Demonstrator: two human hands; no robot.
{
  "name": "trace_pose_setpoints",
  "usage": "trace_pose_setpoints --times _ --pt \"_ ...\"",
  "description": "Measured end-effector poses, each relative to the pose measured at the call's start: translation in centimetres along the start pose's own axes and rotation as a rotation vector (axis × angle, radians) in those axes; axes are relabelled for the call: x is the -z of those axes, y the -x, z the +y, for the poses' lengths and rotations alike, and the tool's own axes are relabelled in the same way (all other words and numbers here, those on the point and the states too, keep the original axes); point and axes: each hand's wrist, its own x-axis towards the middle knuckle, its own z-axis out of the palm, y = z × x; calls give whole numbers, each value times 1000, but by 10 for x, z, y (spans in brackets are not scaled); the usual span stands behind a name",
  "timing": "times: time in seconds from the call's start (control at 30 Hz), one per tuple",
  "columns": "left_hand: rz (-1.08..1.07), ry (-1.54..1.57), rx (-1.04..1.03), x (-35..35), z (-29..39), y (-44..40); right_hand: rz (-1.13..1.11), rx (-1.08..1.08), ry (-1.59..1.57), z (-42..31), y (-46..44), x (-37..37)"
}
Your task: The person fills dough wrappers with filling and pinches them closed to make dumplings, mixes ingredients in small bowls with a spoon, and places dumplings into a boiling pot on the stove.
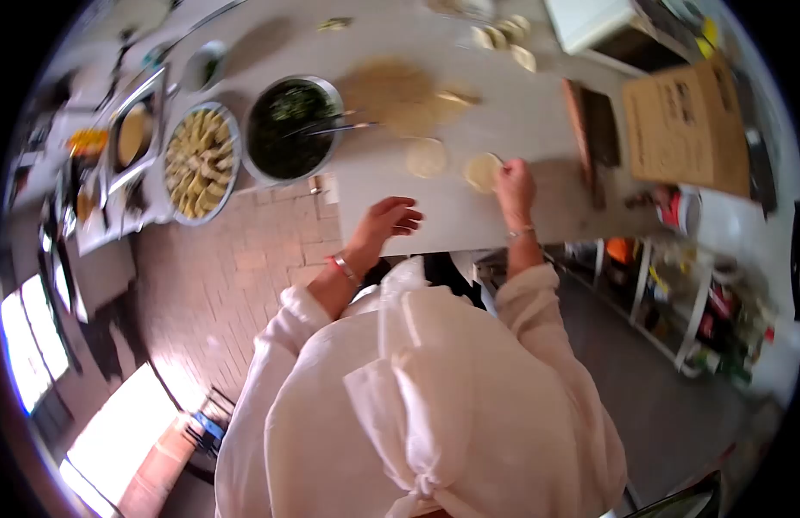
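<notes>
Right of the greens bowl [260,154], the right hand [516,188] pinches a dough disc [481,173] edgewise, likely sparing its middle; the left hand [384,230] hovers half-open, empty.

2 dough rounds, thin, pale yellow, roughly circular. Right dough round [480,173]: low on worktop [460,216], right edge touching right hand [516,186]. Left dough round [427,158]: lies flat, near right one but apart, beyond left hand [390,226], not touching it.
</notes>
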Motion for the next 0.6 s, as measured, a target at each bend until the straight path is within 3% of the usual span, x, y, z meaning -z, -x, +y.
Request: trace_pose_setpoints --times 0.17,0.3,0.37,0.4,0.47,0.57,0.6 --pt "56 127 63 0 -30 0 -157 -30 104 -3 -8 15" --pt "23 321 46 16 -48 10 -175 112 -180 5 -11 12" --pt "5 372 26 23 -49 15 -196 86 -367 -22 3 24" --pt "-2 380 11 24 -44 18 -301 -37 -518 -34 10 26" --pt "-77 364 -65 32 -44 22 -388 38 -689 -71 32 28" --pt "-252 644 -58 40 -28 25 -693 109 -955 -154 79 46" --pt "-334 742 -96 45 -21 28 -757 160 -914 -173 92 41"
